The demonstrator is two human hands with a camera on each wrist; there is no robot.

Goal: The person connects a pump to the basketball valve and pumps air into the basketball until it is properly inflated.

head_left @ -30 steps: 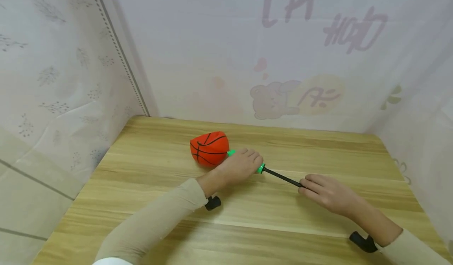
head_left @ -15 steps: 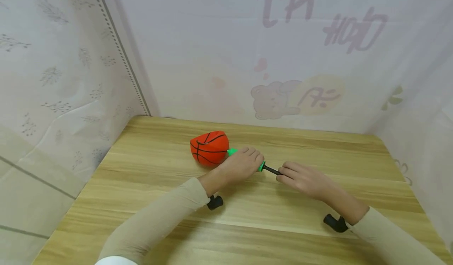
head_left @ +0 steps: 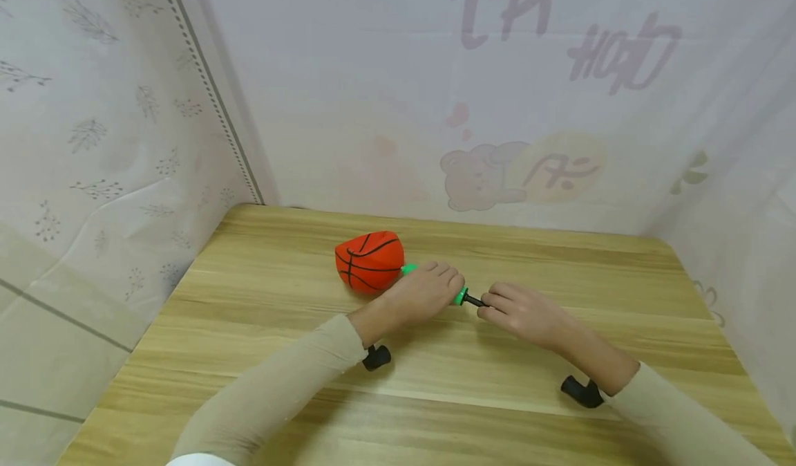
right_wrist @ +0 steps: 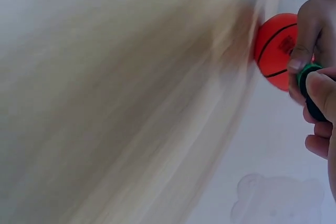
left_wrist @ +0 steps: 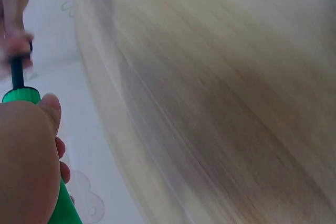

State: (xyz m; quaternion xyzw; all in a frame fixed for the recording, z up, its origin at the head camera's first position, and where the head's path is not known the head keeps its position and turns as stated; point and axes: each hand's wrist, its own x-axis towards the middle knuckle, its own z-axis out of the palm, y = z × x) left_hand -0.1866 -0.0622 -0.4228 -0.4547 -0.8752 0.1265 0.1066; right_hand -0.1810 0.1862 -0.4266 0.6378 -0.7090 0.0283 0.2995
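A partly inflated orange-red toy basketball (head_left: pixel 370 262) with black lines lies on the table, its upper left side dented. The nozzle end of a green hand pump (head_left: pixel 459 296) meets its right side. My left hand (head_left: pixel 423 292) grips the pump barrel, which also shows green under the fingers in the left wrist view. Out of the barrel comes a short length of black pump rod (head_left: pixel 474 301). My right hand (head_left: pixel 525 314) holds the black handle at the rod's end; the thumb and curled fingers around it show in the right wrist view.
The wood-grain table (head_left: pixel 298 397) runs back to a pale printed curtain (head_left: pixel 348 106). Another patterned curtain (head_left: pixel 112 141) hangs along the left side. Black wrist-mounted pieces (head_left: pixel 376 357) stick out below both wrists.
My right hand has moved left toward the left hand, pushing the pump rod in, so less of it shows. The left hand and the basketball have stayed nearly in place.
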